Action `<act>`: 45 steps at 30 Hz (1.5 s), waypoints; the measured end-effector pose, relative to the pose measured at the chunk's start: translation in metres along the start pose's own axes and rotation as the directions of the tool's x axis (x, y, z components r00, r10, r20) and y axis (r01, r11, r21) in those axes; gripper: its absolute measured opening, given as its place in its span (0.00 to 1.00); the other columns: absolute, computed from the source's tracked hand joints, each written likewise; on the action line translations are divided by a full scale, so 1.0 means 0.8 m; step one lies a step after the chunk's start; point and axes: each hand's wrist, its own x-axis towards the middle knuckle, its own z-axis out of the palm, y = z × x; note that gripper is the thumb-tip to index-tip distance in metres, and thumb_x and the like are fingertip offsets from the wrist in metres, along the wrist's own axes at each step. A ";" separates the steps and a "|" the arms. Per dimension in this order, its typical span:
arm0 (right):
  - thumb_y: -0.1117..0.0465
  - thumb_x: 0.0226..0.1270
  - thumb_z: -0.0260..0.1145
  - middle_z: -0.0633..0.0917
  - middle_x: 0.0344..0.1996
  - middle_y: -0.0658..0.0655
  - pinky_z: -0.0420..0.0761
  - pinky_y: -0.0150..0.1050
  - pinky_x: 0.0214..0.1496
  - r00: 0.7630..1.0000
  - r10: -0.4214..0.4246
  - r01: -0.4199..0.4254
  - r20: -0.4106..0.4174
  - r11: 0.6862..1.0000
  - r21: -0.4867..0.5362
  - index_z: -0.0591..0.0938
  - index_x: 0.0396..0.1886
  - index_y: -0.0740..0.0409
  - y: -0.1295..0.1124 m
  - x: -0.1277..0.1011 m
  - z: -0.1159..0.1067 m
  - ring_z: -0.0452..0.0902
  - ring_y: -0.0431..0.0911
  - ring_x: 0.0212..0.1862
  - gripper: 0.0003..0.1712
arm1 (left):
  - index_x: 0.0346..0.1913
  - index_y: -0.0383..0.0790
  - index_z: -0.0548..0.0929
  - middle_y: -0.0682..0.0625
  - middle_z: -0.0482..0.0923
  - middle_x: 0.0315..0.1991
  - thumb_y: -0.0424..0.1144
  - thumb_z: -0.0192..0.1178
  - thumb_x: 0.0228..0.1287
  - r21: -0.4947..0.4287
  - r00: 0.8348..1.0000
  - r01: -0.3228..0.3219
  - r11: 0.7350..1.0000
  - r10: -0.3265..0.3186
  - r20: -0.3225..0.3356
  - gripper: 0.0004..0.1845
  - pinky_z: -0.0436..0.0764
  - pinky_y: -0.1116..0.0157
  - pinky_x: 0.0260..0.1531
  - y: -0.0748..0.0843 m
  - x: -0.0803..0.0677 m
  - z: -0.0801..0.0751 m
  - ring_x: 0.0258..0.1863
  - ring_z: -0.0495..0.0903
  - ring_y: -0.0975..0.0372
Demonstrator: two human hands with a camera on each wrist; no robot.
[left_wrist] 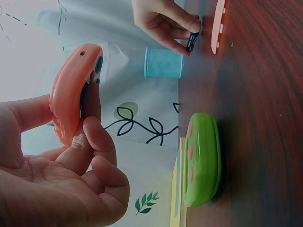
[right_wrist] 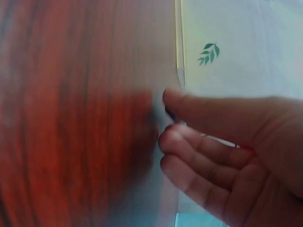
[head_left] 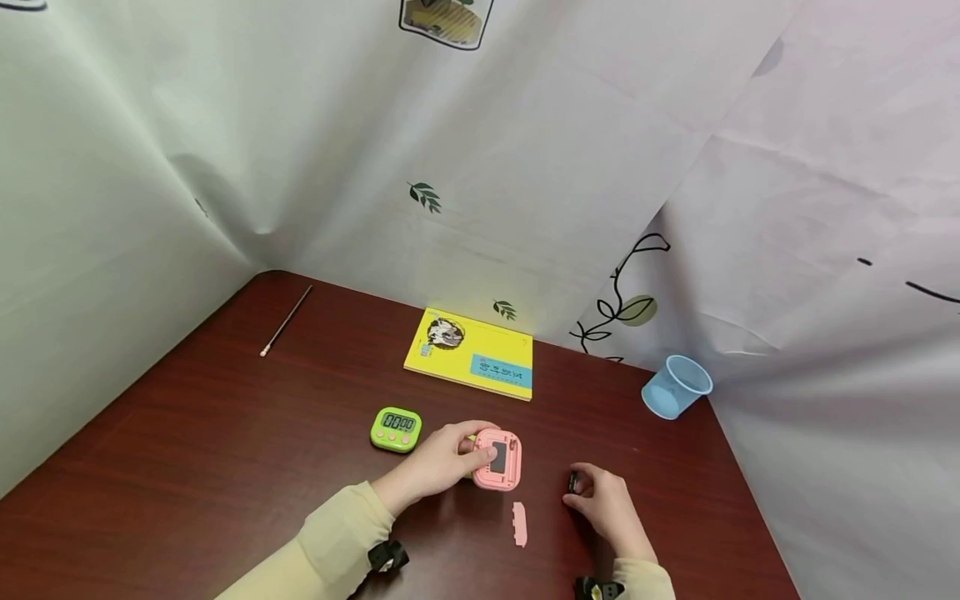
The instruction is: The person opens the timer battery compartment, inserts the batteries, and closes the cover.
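Observation:
My left hand (head_left: 442,461) grips a pink digital timer (head_left: 508,479), its back turned up with the battery slot uncovered. The thumb presses on the timer's back, and in the left wrist view the pink timer (left_wrist: 71,94) is seen edge-on between thumb and fingers. My right hand (head_left: 609,506) pinches a small black battery (head_left: 573,482) between thumb and fingertips, low over the table to the right of the timer. In the right wrist view the fingers mostly hide the battery. A pink battery cover (head_left: 520,524) lies on the table between the hands.
A green timer (head_left: 396,430) showing 00:00 lies left of my left hand. Behind are a yellow book (head_left: 468,354) and, at the far left, a thin stick (head_left: 287,321). A blue cup (head_left: 677,387) stands at the back right. Patterned cloth (head_left: 525,167) walls the brown table (head_left: 225,467).

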 end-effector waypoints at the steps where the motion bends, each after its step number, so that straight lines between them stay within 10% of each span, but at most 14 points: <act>1: 0.69 0.45 0.76 0.77 0.22 0.48 0.74 0.32 0.29 1.000 -0.009 0.009 -0.009 1.000 0.023 0.82 0.44 0.65 -0.002 -0.001 0.002 0.73 0.38 0.25 0.23 | 0.61 0.33 0.73 0.47 0.85 0.33 0.40 0.60 0.66 -0.001 1.000 0.001 1.000 -0.001 0.001 0.24 0.75 0.69 0.32 -0.001 0.000 0.000 0.30 0.79 0.66; 15: 0.65 0.47 0.77 0.83 0.28 0.46 0.78 0.31 0.35 0.997 -0.053 0.060 -0.048 0.984 0.168 0.83 0.49 0.60 -0.037 -0.008 0.005 0.78 0.34 0.28 0.25 | 0.61 0.32 0.73 0.42 0.84 0.35 0.40 0.60 0.65 -0.009 1.000 0.006 1.000 -0.006 -0.005 0.24 0.76 0.70 0.31 -0.002 -0.002 0.000 0.30 0.79 0.67; 24: 0.65 0.46 0.77 0.85 0.28 0.50 0.80 0.31 0.35 0.987 -0.143 0.158 -0.066 0.922 0.354 0.83 0.48 0.63 -0.068 -0.021 -0.007 0.79 0.35 0.29 0.26 | 0.60 0.32 0.73 0.47 0.85 0.36 0.41 0.60 0.66 0.020 1.000 0.005 1.000 -0.005 -0.010 0.24 0.76 0.69 0.32 -0.001 -0.001 0.000 0.31 0.80 0.66; 36: 0.64 0.44 0.79 0.83 0.27 0.45 0.79 0.36 0.31 0.881 -0.429 0.471 -0.198 0.833 0.290 0.84 0.47 0.55 -0.090 -0.031 0.003 0.78 0.39 0.29 0.26 | 0.60 0.33 0.74 0.44 0.85 0.42 0.42 0.59 0.66 0.023 1.000 0.006 1.000 -0.006 0.000 0.23 0.77 0.65 0.39 -0.002 -0.003 0.000 0.39 0.81 0.64; 45: 0.65 0.44 0.79 0.81 0.27 0.47 0.78 0.35 0.32 0.848 -0.481 0.528 -0.223 0.803 0.275 0.84 0.47 0.57 -0.099 -0.031 0.008 0.76 0.41 0.30 0.25 | 0.59 0.32 0.75 0.45 0.84 0.42 0.41 0.58 0.67 0.060 1.000 -0.008 0.998 0.008 -0.001 0.22 0.77 0.64 0.41 -0.002 -0.005 0.001 0.42 0.82 0.62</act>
